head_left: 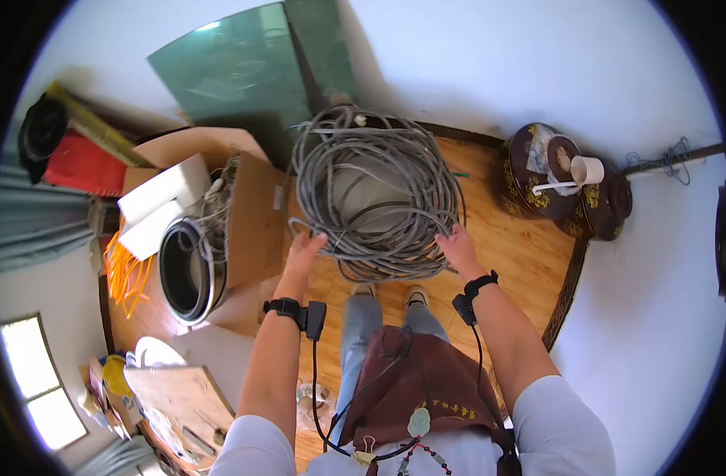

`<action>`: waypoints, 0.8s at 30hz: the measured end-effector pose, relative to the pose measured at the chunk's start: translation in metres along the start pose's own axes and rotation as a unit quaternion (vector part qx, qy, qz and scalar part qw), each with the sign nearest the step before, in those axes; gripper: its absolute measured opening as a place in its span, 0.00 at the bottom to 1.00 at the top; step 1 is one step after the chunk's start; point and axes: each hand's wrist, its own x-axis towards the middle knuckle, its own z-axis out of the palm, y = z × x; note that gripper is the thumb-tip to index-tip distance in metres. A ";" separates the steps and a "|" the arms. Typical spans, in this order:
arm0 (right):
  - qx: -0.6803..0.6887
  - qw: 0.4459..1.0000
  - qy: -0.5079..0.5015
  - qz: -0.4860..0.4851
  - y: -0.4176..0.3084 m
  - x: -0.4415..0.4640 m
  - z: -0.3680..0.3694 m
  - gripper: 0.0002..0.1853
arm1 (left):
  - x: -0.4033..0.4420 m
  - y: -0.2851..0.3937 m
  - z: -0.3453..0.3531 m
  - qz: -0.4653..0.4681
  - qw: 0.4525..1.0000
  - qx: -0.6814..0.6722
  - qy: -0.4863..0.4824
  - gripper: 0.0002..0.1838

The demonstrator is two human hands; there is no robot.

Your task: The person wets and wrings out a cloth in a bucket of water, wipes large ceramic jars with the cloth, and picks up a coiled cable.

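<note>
A big coil of grey cable (434,170) lies in front of my feet, with many loops wound around a pale round middle. My left hand (305,247) grips cable loops at the coil's near left edge, its fingers closed around them. At the near right edge, my right hand (458,247) is closed on other loops of the same coil. Both wrists carry black bands with small boxes and wires.
Left of the coil stands an open cardboard box (256,218) with white foam (163,194); a black round pot (190,274) is beside it. Green glass panels (236,71) lean on the wall. Dark lidded jars (529,178) with a white ladle (587,170) stand at the right.
</note>
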 end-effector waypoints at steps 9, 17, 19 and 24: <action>0.096 0.983 -0.020 0.154 0.021 0.063 0.009 0.63 | 0.131 -0.021 0.023 0.065 0.991 -0.116 0.026 0.52; 0.325 0.914 -0.071 0.231 0.054 0.081 0.038 0.63 | 0.137 -0.044 -0.001 0.111 0.973 -0.183 -0.083 0.44; 0.337 0.914 -0.075 0.212 0.063 0.083 0.039 0.62 | 0.137 -0.050 0.004 0.114 0.968 -0.207 -0.083 0.44; 0.344 0.910 -0.106 0.206 0.081 0.090 0.035 0.59 | 0.132 -0.053 0.020 0.140 0.951 -0.274 -0.012 0.42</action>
